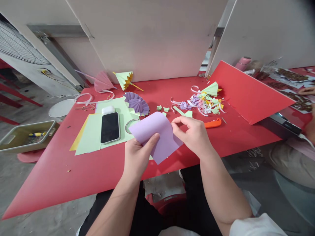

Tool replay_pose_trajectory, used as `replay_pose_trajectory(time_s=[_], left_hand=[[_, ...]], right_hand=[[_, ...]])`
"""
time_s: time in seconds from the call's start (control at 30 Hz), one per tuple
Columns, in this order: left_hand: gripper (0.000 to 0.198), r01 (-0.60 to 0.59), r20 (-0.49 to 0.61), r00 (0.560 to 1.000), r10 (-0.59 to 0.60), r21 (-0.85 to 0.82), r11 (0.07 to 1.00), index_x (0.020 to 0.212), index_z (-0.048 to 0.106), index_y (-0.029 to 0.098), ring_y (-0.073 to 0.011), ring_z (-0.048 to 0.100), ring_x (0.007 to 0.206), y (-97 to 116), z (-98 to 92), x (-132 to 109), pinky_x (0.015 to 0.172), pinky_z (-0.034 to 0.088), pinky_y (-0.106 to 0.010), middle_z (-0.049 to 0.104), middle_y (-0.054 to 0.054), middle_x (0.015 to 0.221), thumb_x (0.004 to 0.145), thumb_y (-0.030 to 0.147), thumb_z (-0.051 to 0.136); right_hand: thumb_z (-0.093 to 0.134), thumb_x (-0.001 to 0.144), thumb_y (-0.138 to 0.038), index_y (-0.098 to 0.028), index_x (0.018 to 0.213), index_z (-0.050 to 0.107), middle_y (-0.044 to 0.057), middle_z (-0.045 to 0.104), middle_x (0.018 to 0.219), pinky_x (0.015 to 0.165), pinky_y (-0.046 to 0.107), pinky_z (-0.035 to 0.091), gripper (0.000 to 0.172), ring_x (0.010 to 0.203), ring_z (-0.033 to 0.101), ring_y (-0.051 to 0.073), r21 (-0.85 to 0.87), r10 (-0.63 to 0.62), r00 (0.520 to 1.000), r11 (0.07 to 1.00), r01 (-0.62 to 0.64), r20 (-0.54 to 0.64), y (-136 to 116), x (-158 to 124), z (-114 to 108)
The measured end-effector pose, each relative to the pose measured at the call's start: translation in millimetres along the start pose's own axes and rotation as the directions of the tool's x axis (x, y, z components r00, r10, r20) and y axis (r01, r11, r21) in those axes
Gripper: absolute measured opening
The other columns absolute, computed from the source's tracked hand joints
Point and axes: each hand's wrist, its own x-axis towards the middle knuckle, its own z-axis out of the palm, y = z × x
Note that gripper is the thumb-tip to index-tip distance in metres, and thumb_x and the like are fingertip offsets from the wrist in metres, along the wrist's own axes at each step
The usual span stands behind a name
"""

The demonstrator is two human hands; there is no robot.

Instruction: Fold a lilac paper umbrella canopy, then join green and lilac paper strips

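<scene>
Faces a broad red surface, with a red board slanting up at 2 o'clock from the middle of the view. Has pale green sheets lying flat at 9 o'clock. Holds a purple sheet at the clock's centre, above the surface, with the far part curled over. Pinches it at both sides: with the left hand, thumb on top, and with the right hand, thumb and forefinger at the edge. Shows paper scraps heaped at 2 o'clock, a pleated purple piece at 11, a phone on the green sheets at 9, and an orange cutter at 3.
</scene>
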Motion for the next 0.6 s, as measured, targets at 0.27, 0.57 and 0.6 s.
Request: replay_pose_trajectory(time_s=[0.27,0.57,0.6], left_hand=[[0.03,-0.042,-0.006,0.999,0.043,0.082,0.996,0.071,0.068,0.012,-0.0185,0.059,0.06,-1,5.8,-5,0.048,0.044,-0.023,0.061,-0.001,0.058,0.067,0.041,0.07],[0.037,0.007,-0.134,0.991,-0.009,-0.02,1.0,0.083,0.069,0.011,-0.0235,0.064,0.075,-6,-10.0,-1,0.054,0.049,-0.025,0.069,-0.005,0.072,0.064,0.043,0.073],[0.038,0.017,-0.118,0.993,-0.021,-0.029,0.999,0.083,0.069,0.011,-0.0237,0.064,0.075,-8,-9.8,-1,0.054,0.049,-0.025,0.068,-0.005,0.07,0.063,0.043,0.074]], right_hand=[[0.047,0.073,-0.012,-0.02,0.066,0.053,-0.002,0.057,0.062,0.06,0.023,0.04,0.013,0.059,0.05,0.011,-0.193,-0.098,0.989,0.978,0.076,-0.107,4,-1,15],[0.055,0.076,-0.028,-0.021,0.073,0.064,0.001,0.066,0.068,0.061,0.028,0.043,0.012,0.061,0.059,0.016,-0.146,0.288,0.918,0.931,-0.336,-0.273,60,7,-33],[0.054,0.077,-0.031,-0.021,0.073,0.064,0.001,0.066,0.067,0.061,0.028,0.043,0.015,0.06,0.059,0.016,-0.147,0.313,0.918,0.923,-0.355,-0.245,66,7,-36]])
